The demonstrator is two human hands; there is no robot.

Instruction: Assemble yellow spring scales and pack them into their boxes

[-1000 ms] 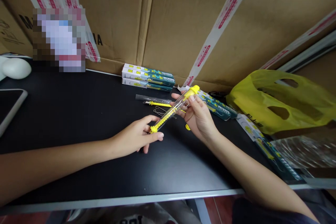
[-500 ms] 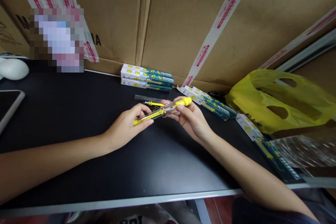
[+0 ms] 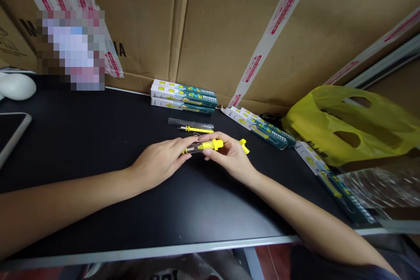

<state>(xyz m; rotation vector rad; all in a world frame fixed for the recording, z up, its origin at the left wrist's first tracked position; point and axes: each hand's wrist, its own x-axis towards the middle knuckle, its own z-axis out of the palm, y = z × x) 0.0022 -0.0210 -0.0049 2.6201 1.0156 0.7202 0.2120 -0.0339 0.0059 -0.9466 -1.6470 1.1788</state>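
Note:
Between both hands is a clear tube with yellow ends (image 3: 211,144), lying nearly level above the black table. My left hand (image 3: 166,155) is closed round its left end, covering most of that part. The fingers and thumb of my right hand (image 3: 229,153) pinch it close to its yellow right end. Just behind the hands lie a dark clear tube (image 3: 190,123) and a thin yellow rod with a metal tip (image 3: 197,130). A small yellow piece (image 3: 244,146) rests right of my right hand, and part of a metal hook shows behind the fingers.
Stacked printed boxes (image 3: 183,97) stand against the cardboard at the back. More boxes lie at the right (image 3: 259,127), with another (image 3: 334,183) near the table's right edge. A yellow plastic bag (image 3: 315,127) is beyond them. At the left are a phone-like device (image 3: 13,133) and a white rounded object (image 3: 19,86).
The tube is lower and more level, and my left hand covers more of it. My right hand has moved left and down, uncovering the small yellow piece and more of the yellow rod.

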